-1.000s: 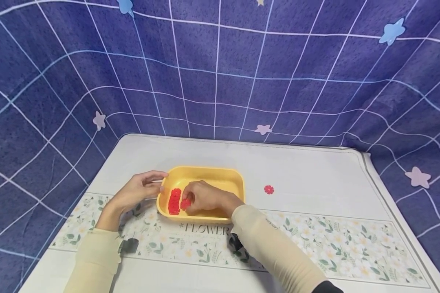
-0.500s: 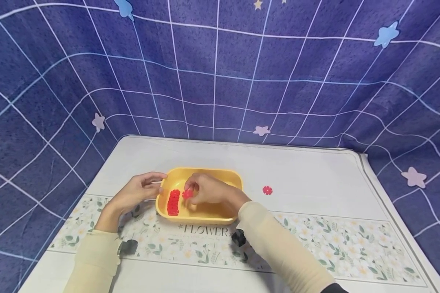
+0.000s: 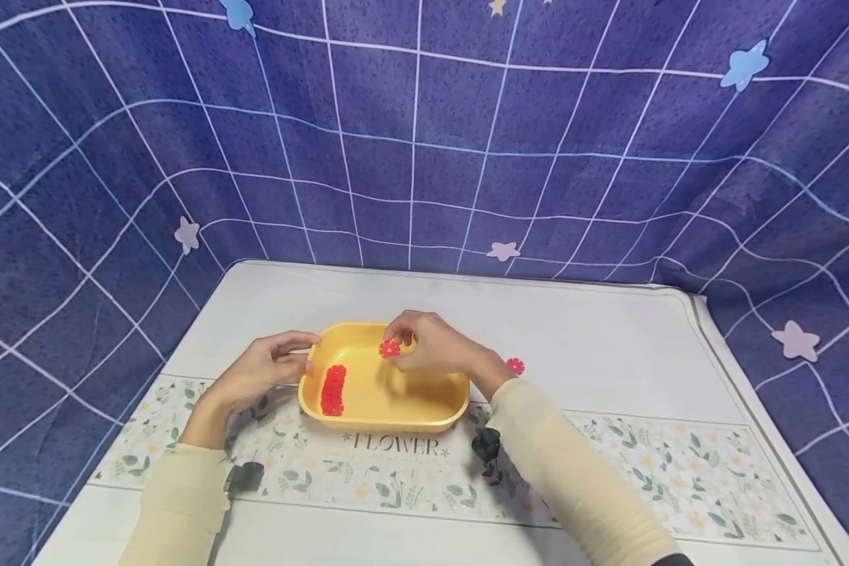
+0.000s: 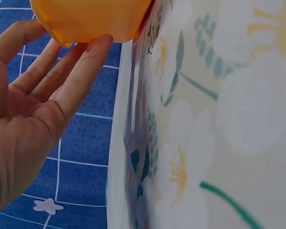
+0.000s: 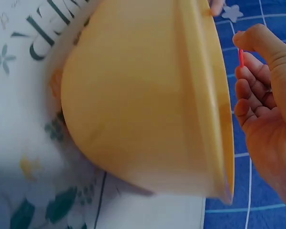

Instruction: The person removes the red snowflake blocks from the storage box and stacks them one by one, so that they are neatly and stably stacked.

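A yellow plastic tub (image 3: 396, 405) stands on the table, with a row of several red flower-shaped discs (image 3: 333, 391) along its left end. My left hand (image 3: 263, 366) rests its fingertips against the tub's left side; in the left wrist view the fingers are extended and touch the tub's wall (image 4: 95, 21). Above the tub's far right part, my right hand (image 3: 435, 343) pinches one red flower-shaped disc (image 3: 389, 349) between thumb and fingers. The right wrist view shows that disc edge-on (image 5: 241, 56), higher than the tub's rim.
A single red disc (image 3: 515, 366) lies on the table right of the tub, partly behind the right wrist. A white cloth with a floral band (image 3: 686, 472) covers the table. Blue gridded fabric (image 3: 410, 157) with stars hangs behind and at both sides.
My right hand has risen from the tub's floor and moved right and away from me, carrying the red disc. The left hand and the row of discs stay in place.
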Demonstrator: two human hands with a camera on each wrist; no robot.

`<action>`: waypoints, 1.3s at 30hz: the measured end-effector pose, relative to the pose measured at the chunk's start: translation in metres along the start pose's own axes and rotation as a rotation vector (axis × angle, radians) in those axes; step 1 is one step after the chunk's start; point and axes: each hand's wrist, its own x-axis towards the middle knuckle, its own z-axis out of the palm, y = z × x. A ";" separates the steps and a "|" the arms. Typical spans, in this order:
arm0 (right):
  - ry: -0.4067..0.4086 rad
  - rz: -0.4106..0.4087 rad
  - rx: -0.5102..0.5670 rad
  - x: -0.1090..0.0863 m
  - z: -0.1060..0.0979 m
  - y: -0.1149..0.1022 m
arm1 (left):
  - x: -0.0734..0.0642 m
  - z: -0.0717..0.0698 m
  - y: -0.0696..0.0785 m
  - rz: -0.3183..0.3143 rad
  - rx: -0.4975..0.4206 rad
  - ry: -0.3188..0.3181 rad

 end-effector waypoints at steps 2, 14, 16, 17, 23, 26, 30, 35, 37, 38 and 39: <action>0.018 0.003 0.000 -0.002 -0.006 0.002 | 0.000 0.000 0.001 -0.002 -0.002 -0.001; 0.105 0.059 0.033 -0.024 -0.040 0.019 | 0.002 0.002 -0.004 -0.033 -0.008 0.006; 0.127 0.069 0.023 -0.030 -0.046 0.024 | 0.002 0.003 -0.004 -0.030 -0.002 0.006; 0.140 0.074 0.018 -0.034 -0.049 0.026 | 0.002 0.003 -0.004 -0.028 0.001 0.004; 0.193 0.125 0.004 -0.058 -0.064 0.044 | 0.002 0.003 -0.002 -0.019 -0.004 -0.002; 0.203 0.165 0.001 -0.071 -0.067 0.055 | 0.002 0.002 -0.002 -0.011 -0.012 -0.004; 0.206 0.220 -0.017 -0.087 -0.068 0.069 | 0.001 0.002 -0.002 -0.006 -0.019 -0.006; 0.218 0.270 -0.036 -0.107 -0.070 0.084 | 0.002 0.002 -0.003 -0.022 -0.014 -0.005; 0.228 0.285 -0.044 -0.114 -0.071 0.089 | 0.002 0.002 -0.002 -0.026 -0.012 -0.004; 0.232 0.292 -0.048 -0.118 -0.071 0.091 | 0.002 0.002 -0.002 -0.022 -0.008 -0.007; 0.235 0.296 -0.054 -0.121 -0.071 0.094 | 0.002 0.001 -0.002 -0.017 -0.003 -0.008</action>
